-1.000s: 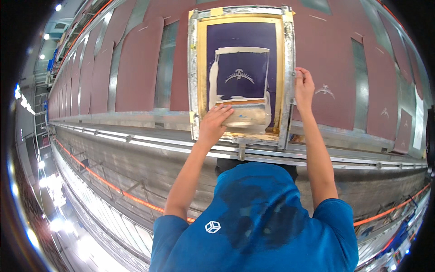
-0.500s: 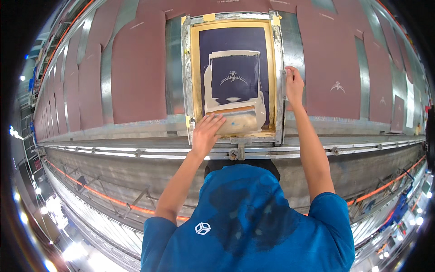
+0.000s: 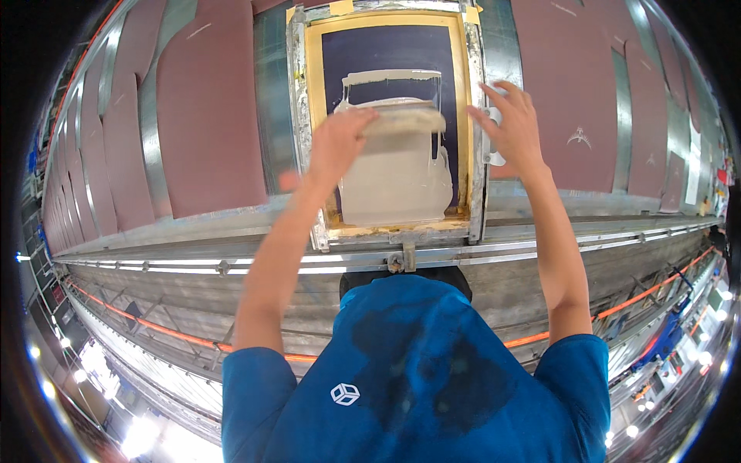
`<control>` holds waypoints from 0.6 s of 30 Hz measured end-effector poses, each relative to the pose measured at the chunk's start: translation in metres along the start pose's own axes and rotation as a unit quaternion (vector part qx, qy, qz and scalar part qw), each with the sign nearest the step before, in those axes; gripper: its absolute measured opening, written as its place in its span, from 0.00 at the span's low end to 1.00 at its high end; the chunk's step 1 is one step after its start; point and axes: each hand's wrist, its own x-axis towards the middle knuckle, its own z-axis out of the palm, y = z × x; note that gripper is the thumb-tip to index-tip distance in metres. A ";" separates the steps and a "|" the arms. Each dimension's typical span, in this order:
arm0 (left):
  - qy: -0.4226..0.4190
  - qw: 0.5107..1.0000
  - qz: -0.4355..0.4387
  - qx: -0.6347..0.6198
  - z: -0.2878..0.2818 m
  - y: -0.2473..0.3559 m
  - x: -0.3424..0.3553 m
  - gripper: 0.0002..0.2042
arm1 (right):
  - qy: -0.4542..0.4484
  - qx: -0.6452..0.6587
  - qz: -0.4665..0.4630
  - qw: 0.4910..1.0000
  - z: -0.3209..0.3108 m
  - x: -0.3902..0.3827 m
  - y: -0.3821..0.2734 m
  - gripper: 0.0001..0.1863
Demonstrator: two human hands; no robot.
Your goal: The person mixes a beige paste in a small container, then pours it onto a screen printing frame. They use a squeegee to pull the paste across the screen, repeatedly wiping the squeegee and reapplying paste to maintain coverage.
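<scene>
A screen printing frame (image 3: pixel 468 46) has a yellow inner border around a dark purple mesh. A pale beige squeegee (image 3: pixel 409 119) sits across the upper middle of the mesh, with a broad layer of light greige ink (image 3: pixel 394 185) below it. My left hand (image 3: pixel 340 143) grips the squeegee's left end, slightly blurred. My right hand (image 3: pixel 515 127) is at the frame's right rail, fingers apart and curved, beside a small pale metal fitting (image 3: pixel 492 158); it holds nothing that I can see.
Maroon cut panels (image 3: pixel 204 116) lie on the long metal table on both sides, some on the right (image 3: pixel 583 100) bearing small pale printed motifs. A metal rail (image 3: pixel 587 241) runs along the near edge, with an orange line (image 3: pixel 170 328) below it.
My left hand has pushed the squeegee up the mesh, leaving ink over the pale motif seen earlier. My right hand's fingers have spread from their hold on the side rail.
</scene>
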 end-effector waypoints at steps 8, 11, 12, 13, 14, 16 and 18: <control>-0.072 0.989 -0.100 -0.080 -0.028 -0.012 0.100 0.17 | -0.170 0.081 -0.015 0.982 0.030 0.085 -0.040 0.19; -0.033 0.997 -0.056 -0.047 -0.011 -0.014 0.085 0.18 | -0.050 0.142 -0.045 0.988 0.057 0.052 -0.035 0.17; -0.018 0.999 -0.034 -0.024 -0.007 -0.012 0.074 0.19 | -0.040 0.156 -0.044 0.986 0.062 0.038 -0.038 0.18; -0.047 0.998 -0.046 0.006 -0.001 -0.007 0.058 0.20 | -0.029 0.169 -0.044 0.984 0.063 0.018 -0.041 0.19; -0.075 0.995 -0.057 0.040 0.001 -0.001 0.041 0.22 | -0.014 0.184 -0.045 0.982 0.062 0.000 -0.046 0.20; -0.073 0.997 -0.025 -0.014 0.012 0.002 -0.005 0.24 | -0.046 0.187 -0.042 0.980 0.056 -0.039 -0.058 0.23; -0.066 0.998 0.008 -0.023 0.015 0.018 -0.044 0.25 | -0.055 0.185 -0.044 0.980 0.054 -0.083 -0.066 0.25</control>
